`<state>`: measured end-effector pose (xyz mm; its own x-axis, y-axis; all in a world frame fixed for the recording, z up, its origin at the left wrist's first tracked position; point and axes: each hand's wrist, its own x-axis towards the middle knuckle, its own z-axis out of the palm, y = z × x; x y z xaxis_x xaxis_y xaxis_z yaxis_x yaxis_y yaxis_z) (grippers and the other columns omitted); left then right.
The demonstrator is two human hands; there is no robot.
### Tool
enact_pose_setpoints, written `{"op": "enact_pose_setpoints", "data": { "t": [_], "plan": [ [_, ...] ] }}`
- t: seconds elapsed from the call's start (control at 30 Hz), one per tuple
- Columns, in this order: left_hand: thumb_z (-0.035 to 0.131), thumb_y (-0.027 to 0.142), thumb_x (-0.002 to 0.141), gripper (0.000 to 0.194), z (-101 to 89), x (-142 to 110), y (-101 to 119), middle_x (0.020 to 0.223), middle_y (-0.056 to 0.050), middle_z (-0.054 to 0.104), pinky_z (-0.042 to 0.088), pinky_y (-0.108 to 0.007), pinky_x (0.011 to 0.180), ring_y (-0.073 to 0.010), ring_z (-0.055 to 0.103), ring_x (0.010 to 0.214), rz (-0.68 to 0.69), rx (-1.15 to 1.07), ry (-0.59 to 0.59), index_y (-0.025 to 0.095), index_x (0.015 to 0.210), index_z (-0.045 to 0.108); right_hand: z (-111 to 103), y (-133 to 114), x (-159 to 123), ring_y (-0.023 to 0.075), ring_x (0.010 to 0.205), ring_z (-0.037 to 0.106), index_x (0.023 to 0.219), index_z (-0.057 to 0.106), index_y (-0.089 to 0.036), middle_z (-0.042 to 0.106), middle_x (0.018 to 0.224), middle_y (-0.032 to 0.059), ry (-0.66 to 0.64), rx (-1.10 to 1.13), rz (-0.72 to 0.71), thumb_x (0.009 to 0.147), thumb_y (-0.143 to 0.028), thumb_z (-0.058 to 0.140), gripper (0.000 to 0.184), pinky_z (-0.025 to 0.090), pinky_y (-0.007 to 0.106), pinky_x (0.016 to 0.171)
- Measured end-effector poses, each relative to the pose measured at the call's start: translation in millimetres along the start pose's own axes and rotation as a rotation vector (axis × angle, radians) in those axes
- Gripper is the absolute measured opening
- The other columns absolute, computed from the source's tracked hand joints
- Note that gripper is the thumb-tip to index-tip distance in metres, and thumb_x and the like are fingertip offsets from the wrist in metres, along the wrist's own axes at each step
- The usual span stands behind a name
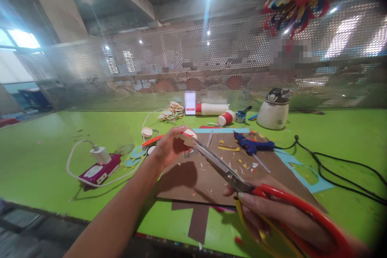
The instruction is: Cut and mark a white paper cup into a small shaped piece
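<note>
My left hand (171,147) is raised over the brown board, its fingers closed on a small pale round piece with a red edge (190,137). It looks like cut paper cup, though my fingers hide part of it. My right hand (266,209) grips a large pair of scissors (217,163) with red handles. The blades appear nearly closed, and their tips reach the edge of the pale piece. Something long and yellow (241,211) runs under my right fingers; whether it belongs to the scissors handle I cannot tell.
On the green table (39,149) lies the brown board (181,187) with paper scraps and a blue glue gun (254,145). Its black cord (341,157) trails right. A purple power strip (99,171) sits left. Behind stand a phone (190,102), paper cups (226,118) and a white kettle-like pot (273,113).
</note>
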<state>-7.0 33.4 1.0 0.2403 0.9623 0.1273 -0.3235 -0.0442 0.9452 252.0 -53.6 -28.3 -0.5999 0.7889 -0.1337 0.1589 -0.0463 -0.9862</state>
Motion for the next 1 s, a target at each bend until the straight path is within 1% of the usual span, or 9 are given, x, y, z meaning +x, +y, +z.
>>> {"op": "enact_pose_setpoints", "data": {
  "t": [0.07,0.13,0.23,0.3,0.37,0.43,0.6,0.8,1.0],
  "plan": [
    [0.068,0.043,0.065,0.031,-0.8,-0.2,-0.2,0.064,-0.002,0.062,0.040,-0.024,0.051,-0.0117,0.054,0.055,-0.012,0.002,-0.021,0.013,0.072,0.063,0.1,2.8,0.9,0.0142,0.059,0.055,0.059,0.055,-0.018,0.051,0.058,0.0002,-0.040,0.048,0.020,0.088,-0.059,0.054,0.050,0.051,0.032,0.070],
    [0.068,0.046,0.065,0.034,-1.6,-0.2,-0.8,0.061,-0.002,0.060,0.039,-0.024,0.050,-0.0119,0.053,0.053,-0.026,0.009,-0.049,0.013,0.072,0.063,-0.2,4.4,1.8,0.0133,0.058,0.054,0.060,0.055,-0.018,0.051,0.057,-0.0002,-0.040,0.098,0.013,0.089,-0.057,0.053,0.049,0.051,0.031,0.070],
    [0.067,0.048,0.065,0.036,-2.5,0.1,-1.9,0.056,0.000,0.056,0.035,-0.024,0.048,-0.0109,0.049,0.049,-0.044,0.016,-0.089,0.013,0.072,0.062,-1.1,4.5,2.7,0.0113,0.054,0.052,0.064,0.058,-0.016,0.051,0.056,-0.0005,-0.077,0.139,-0.036,0.090,-0.056,0.053,0.047,0.047,0.027,0.060],
    [0.067,0.047,0.065,0.036,-2.5,0.0,-2.4,0.056,0.000,0.055,0.034,-0.024,0.048,-0.0110,0.049,0.049,-0.057,0.023,-0.109,0.013,0.073,0.062,-2.1,3.3,2.8,0.0105,0.052,0.050,0.061,0.057,-0.016,0.052,0.055,0.0003,-0.117,0.136,-0.052,0.091,-0.056,0.052,0.050,0.044,0.024,0.054],
    [0.066,0.047,0.066,0.035,-2.1,-0.3,-2.7,0.057,-0.001,0.055,0.032,-0.023,0.048,-0.0110,0.049,0.050,-0.067,0.033,-0.123,0.013,0.073,0.062,-3.1,1.6,2.5,0.0102,0.052,0.050,0.054,0.051,-0.018,0.051,0.053,0.0007,-0.127,0.101,-0.047,0.092,-0.057,0.049,0.055,0.044,0.024,0.053],
    [0.066,0.047,0.066,0.035,-1.7,-0.6,-2.9,0.057,0.000,0.055,0.031,-0.023,0.047,-0.0108,0.048,0.050,-0.072,0.041,-0.125,0.013,0.073,0.061,-3.9,-0.3,2.3,0.0106,0.051,0.049,0.050,0.048,-0.019,0.049,0.050,-0.0002,-0.097,0.044,-0.039,0.093,-0.058,0.047,0.058,0.046,0.025,0.056],
    [0.065,0.049,0.068,0.035,-1.3,-1.1,-3.4,0.058,-0.001,0.058,0.030,-0.023,0.046,-0.0121,0.052,0.050,-0.100,0.058,-0.096,0.014,0.073,0.059,-4.6,-3.7,3.7,0.0122,0.050,0.051,0.050,0.053,-0.021,0.047,0.048,-0.0024,-0.019,-0.066,-0.066,0.091,-0.060,0.049,0.057,0.051,0.028,0.063],
    [0.067,0.051,0.064,0.038,-0.5,-1.6,-3.2,0.056,0.000,0.057,0.031,-0.023,0.047,-0.0116,0.051,0.050,-0.101,0.076,-0.077,0.015,0.071,0.058,-3.7,-3.7,3.0,0.0120,0.051,0.053,0.049,0.054,-0.020,0.047,0.047,-0.0025,-0.006,-0.101,-0.052,0.091,-0.060,0.049,0.058,0.052,0.028,0.065],
    [0.067,0.052,0.067,0.039,0.5,-0.6,-3.9,0.055,-0.001,0.058,0.031,-0.024,0.046,-0.0112,0.050,0.048,-0.106,0.089,-0.045,0.015,0.070,0.057,-4.0,-3.0,4.6,0.0108,0.050,0.052,0.050,0.050,-0.020,0.046,0.048,-0.0028,0.014,-0.136,-0.058,0.093,-0.059,0.046,0.058,0.051,0.027,0.064]
  ]
}}
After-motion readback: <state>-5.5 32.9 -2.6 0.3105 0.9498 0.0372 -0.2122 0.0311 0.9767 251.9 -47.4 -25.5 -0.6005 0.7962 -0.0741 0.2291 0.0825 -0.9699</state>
